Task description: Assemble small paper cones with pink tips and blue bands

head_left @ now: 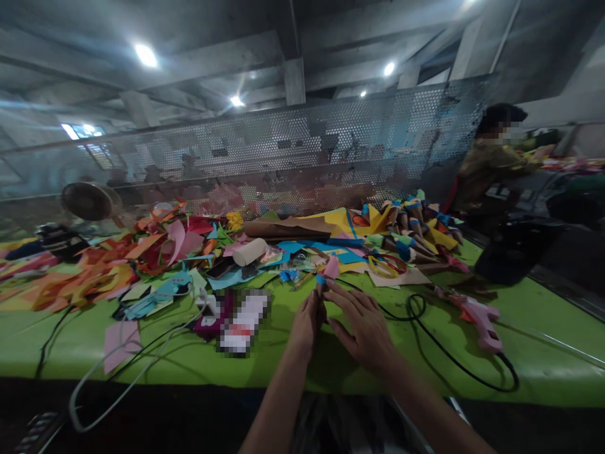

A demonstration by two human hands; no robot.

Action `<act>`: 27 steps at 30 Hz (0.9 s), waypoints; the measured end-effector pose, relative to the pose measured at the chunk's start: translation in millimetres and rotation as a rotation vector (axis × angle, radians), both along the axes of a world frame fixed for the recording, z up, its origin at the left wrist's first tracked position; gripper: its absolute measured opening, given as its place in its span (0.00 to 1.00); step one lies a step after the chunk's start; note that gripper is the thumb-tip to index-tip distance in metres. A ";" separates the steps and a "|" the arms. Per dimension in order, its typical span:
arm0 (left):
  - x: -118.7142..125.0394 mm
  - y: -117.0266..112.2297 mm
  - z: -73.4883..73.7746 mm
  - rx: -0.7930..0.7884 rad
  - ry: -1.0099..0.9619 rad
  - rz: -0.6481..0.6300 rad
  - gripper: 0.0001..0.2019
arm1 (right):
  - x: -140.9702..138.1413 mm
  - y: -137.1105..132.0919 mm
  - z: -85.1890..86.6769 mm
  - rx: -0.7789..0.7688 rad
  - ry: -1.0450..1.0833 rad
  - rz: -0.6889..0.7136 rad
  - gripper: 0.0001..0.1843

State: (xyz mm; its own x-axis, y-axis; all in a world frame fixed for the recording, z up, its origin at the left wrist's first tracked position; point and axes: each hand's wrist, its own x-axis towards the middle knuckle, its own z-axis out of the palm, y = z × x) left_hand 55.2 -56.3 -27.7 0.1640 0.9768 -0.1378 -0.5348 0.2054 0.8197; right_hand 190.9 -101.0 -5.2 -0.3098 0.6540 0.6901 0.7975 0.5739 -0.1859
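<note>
Two-handed forward reach | left hand (306, 318): grip closed around blue-banded piece (321, 280) | right hand (362, 320): palm down, outstretched, grip unclear

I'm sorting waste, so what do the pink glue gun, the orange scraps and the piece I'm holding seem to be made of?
Glue gun: probably smooth, hard plastic, given its moulded-looking body.
Orange scraps: matte paper or thin felt, as the flat, curling sheets suggest.
Held piece: pink tip, flat and matte, maybe paper or felt; the rest is unclear.

Bright ceiling lights (146, 55), perforated partition (265, 135).
</note>
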 end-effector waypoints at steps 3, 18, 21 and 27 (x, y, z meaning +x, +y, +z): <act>0.5 0.5 -1.4 0.011 -0.014 0.002 0.24 | -0.2 -0.1 0.9 -0.029 -0.011 -0.004 0.24; -0.4 -0.2 0.4 -0.054 -0.003 0.026 0.25 | 0.0 -0.1 0.6 -0.003 0.003 -0.017 0.24; -1.0 -2.4 3.9 -0.050 0.008 0.036 0.25 | 0.4 -0.2 0.3 0.004 -0.003 -0.009 0.25; -2.1 0.2 -2.4 -0.057 0.010 0.036 0.25 | -0.9 -0.4 0.6 -0.042 -0.045 -0.012 0.27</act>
State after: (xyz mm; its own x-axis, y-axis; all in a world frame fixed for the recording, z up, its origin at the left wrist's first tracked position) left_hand 53.0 -56.1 -30.1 0.1268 0.9726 -0.1951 -0.5346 0.2327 0.8125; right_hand 190.0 -101.4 -4.7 -0.3316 0.6857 0.6479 0.8125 0.5566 -0.1733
